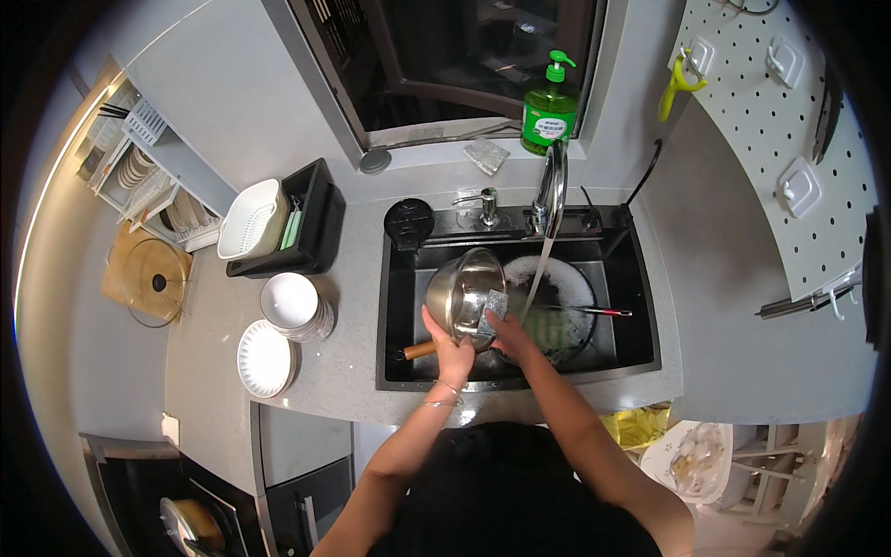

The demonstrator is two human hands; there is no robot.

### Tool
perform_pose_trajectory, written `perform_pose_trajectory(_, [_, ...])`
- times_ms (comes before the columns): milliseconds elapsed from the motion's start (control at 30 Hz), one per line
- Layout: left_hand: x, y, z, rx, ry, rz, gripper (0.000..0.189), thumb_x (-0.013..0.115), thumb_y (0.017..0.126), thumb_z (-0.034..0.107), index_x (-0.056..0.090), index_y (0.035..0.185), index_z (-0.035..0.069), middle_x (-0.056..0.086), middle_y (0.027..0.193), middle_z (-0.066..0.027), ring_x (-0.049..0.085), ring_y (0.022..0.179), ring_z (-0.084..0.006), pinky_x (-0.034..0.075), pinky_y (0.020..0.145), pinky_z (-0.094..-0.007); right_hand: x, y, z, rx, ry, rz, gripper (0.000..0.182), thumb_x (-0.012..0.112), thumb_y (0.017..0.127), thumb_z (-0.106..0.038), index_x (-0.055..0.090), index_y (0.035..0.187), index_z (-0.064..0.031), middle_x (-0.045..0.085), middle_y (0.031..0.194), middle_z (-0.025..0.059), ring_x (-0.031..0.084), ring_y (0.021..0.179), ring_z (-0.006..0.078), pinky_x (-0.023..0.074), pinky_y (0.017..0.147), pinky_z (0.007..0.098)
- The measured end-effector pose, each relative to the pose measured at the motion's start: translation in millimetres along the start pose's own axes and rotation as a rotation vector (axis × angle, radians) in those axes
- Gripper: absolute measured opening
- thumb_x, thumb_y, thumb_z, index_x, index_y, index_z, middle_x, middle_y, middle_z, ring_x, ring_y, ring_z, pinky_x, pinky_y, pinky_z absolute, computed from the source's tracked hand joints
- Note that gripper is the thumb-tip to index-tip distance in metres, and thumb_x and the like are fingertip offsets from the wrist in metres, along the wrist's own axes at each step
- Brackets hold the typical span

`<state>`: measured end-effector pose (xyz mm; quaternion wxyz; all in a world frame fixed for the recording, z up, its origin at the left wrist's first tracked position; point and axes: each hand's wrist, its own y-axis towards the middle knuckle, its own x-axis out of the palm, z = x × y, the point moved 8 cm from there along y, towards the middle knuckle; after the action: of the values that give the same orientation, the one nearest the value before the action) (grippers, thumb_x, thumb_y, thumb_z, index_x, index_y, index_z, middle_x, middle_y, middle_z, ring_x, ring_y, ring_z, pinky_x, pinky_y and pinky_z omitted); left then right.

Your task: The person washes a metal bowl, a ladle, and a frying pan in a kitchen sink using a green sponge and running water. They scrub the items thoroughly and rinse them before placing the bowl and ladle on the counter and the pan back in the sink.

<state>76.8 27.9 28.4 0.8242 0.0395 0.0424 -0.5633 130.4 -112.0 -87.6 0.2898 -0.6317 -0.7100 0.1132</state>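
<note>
Over the black sink (487,382), my left hand (454,351) grips the rim of a tilted stainless steel bowl (445,289). My right hand (514,335) presses a grey scouring sponge (493,312) against the inside of that bowl. To the right, a round pan (593,327) of sudsy water stands in the sink, with something green under the surface and a red-and-black handle (612,312) lying across its rim. Water runs from the chrome faucet (555,184) into it. A wooden handle (420,350) shows below the bowl.
White bowls (289,301) and fluted white dishes (264,358) are stacked on the left counter. Behind them stands a black bin (324,230) with a white basket (252,219). A green soap bottle (550,111) is on the sill, near a soap dispenser (489,207). A pegboard (752,104) hangs right.
</note>
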Motion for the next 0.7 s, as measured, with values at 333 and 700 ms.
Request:
perform_pose_trajectory(333, [-37.6, -13.5, 13.8, -0.044, 0.007, -0.217, 0.090, 0.044, 0.071, -0.015, -0.010, 0.137, 0.015, 0.030, 0.131, -0.0179, 0.038, 0.117, -0.0247, 0.034, 0.094, -0.0277, 47.4, 10.9, -126.3, -0.674, -1.301, 0.005, 0.053, 0.054, 0.079, -0.049, 0.054, 0.101, -0.0005, 0.061, 0.078, 0.0209, 0.060, 0.076, 0.0321, 0.0452, 0.063, 0.0417])
perform_pose_trajectory(700, [-54.2, -5.7, 10.6, 0.027, 0.232, -0.072, 0.094, 0.052, 0.066, -0.007, -0.007, 0.137, 0.013, 0.032, 0.121, -0.0268, 0.035, 0.114, -0.0372, 0.029, 0.098, -0.0393, 31.6, 33.0, -35.3, -0.505, -1.081, 0.028, 0.064, 0.037, 0.084, -0.059, 0.058, 0.072, 0.0009, 0.053, 0.056, 0.0197, 0.053, 0.052, 0.0310, 0.0421, 0.052, 0.0432])
